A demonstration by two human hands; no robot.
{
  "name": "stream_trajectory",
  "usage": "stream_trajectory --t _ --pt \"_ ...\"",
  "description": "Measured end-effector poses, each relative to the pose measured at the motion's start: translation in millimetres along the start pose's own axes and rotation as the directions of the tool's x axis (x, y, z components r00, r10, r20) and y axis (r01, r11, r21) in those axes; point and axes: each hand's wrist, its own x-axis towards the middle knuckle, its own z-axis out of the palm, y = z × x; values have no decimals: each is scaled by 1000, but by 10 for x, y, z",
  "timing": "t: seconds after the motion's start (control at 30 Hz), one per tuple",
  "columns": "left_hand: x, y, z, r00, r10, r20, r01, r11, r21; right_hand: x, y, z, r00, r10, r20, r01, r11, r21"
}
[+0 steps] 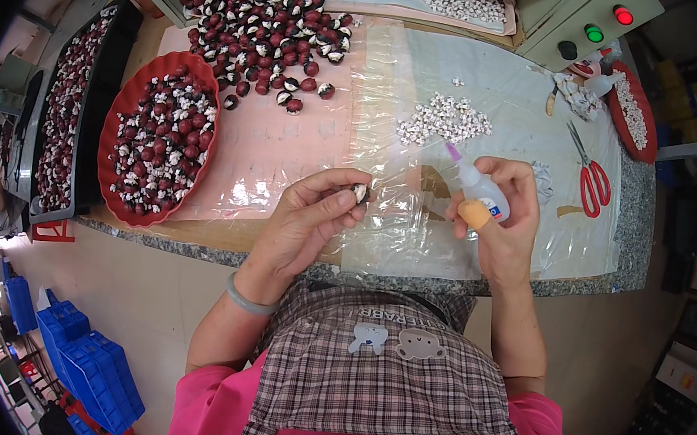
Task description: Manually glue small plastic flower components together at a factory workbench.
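Note:
Pinched between the thumb and fingers of my left hand (301, 223) is a small round dark-and-white ball (360, 193), mostly covered by the fingertips. My right hand (511, 226) is closed round a white squeeze bottle (476, 185) with a thin purple tip, likely glue. The bottle tilts up and left, its tip apart from the ball. An orange cover wraps the right thumb. Just beyond the tip lies a loose pile of small white pieces with dark specks (443, 122). A large heap of dark red, black and white balls (258, 25) spreads at the back left.
At left stand a red scalloped bowl (106, 160) of balls with white pieces and a long black tray (111, 48), also filled. Red-handled scissors (594, 189), crumpled tissue (578, 97) and a red dish (643, 147) lie right. A box with lit buttons (593, 33) stands behind.

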Motion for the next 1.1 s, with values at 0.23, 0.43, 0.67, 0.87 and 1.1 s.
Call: stream_trajectory --t 0.23,0.43,0.67,0.87,1.1 --pt "10 -16 -53 1000 -7 -17 7 1000 1 196 185 -134 963 267 -29 -268 963 -19" --pt "36 -15 -71 1000 -17 8 17 1000 9 394 207 -70 968 248 -34 -235 858 -457" --pt "46 2 -69 999 -11 45 11 1000 2 544 211 -175 982 167 -89 -189 868 -459" --pt "36 0 -67 999 -25 45 25 1000 16 602 271 -60 995 -80 66 103 696 -711" --pt "55 -26 -55 997 -24 67 22 1000 21 630 291 -72 987 -40 156 156 490 -858"
